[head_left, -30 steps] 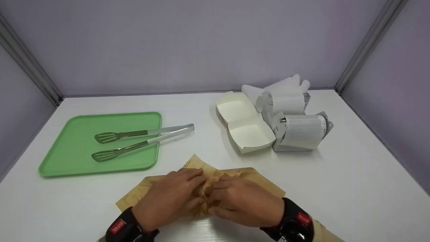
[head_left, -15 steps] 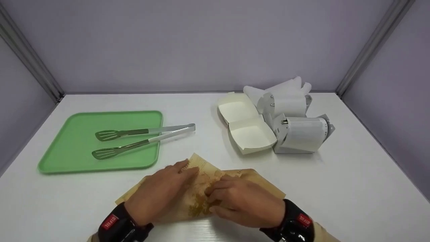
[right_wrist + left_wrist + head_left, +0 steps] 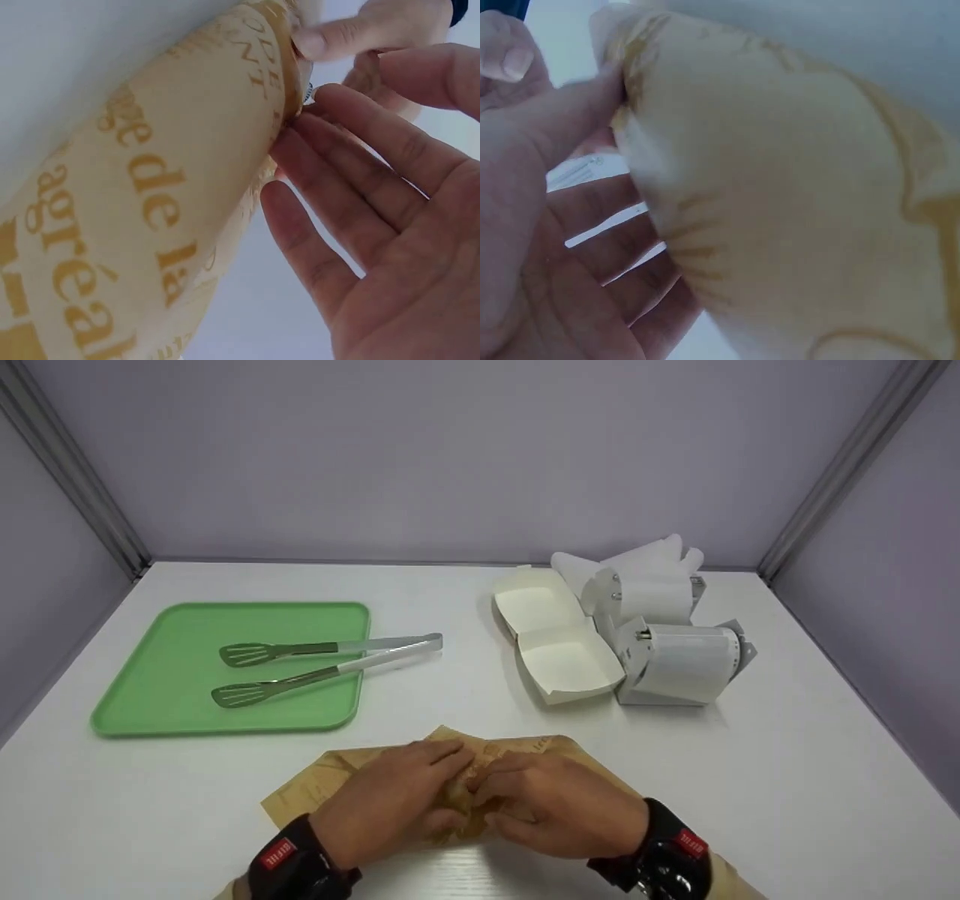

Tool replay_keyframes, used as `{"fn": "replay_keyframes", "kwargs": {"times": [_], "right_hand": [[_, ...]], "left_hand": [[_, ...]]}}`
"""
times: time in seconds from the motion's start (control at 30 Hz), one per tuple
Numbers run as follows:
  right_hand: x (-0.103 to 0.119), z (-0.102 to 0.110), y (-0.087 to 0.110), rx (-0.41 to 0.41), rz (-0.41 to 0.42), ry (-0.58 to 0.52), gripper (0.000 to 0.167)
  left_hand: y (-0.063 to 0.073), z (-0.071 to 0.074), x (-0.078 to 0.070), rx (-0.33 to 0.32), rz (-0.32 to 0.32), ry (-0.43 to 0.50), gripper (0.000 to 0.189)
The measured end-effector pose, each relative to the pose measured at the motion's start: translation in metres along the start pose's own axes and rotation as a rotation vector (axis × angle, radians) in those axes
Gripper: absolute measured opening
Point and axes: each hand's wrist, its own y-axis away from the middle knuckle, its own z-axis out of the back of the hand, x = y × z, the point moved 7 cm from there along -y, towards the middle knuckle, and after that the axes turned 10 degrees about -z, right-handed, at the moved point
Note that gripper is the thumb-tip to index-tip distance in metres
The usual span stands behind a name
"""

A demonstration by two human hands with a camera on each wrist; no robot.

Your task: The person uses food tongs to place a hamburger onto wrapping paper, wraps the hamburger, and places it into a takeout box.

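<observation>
A sheet of brown printed wrapping paper (image 3: 315, 784) lies folded and bunched at the front of the table, its far corner pointing away from me. My left hand (image 3: 401, 791) holds the paper near the middle, fingers over its far side and thumb on the near side; the left wrist view shows the thumb (image 3: 585, 112) against the folded edge. Opposite, my right hand (image 3: 555, 802) presses the paper with its fingertips. In the right wrist view its fingers (image 3: 352, 172) are fairly straight and its thumb stands apart from the paper. Anything inside the folds is hidden.
Metal tongs (image 3: 300, 682) with slotted ends lie on a green tray (image 3: 150, 697) at left, handles past its edge. An opened cream takeaway box (image 3: 570, 660) stands back right, beside two white bracketed units (image 3: 686, 664) and a white glove-like shape (image 3: 652, 555).
My left hand moves left over the paper, then back right to the middle. The paper's far corner is lower than half a second ago. My right hand stays almost in place.
</observation>
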Motion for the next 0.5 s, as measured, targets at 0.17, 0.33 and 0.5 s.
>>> {"fn": "replay_keyframes", "kwargs": {"times": [0.17, 0.33, 0.5], "right_hand": [[-0.0027, 0.0026, -0.0004, -0.009, -0.021, -0.013, 0.017], [-0.0012, 0.0026, -0.0014, -0.046, -0.001, 0.020, 0.016], [0.0008, 0.0052, -0.0018, -0.111, 0.037, 0.035, 0.020]], "left_hand": [[-0.0008, -0.0035, 0.0018, 0.004, 0.004, -0.015, 0.048], [-0.0023, -0.0067, 0.0037, -0.006, 0.001, 0.002, 0.053], [-0.0035, -0.0077, 0.0045, -0.009, 0.007, 0.025, 0.062]]}}
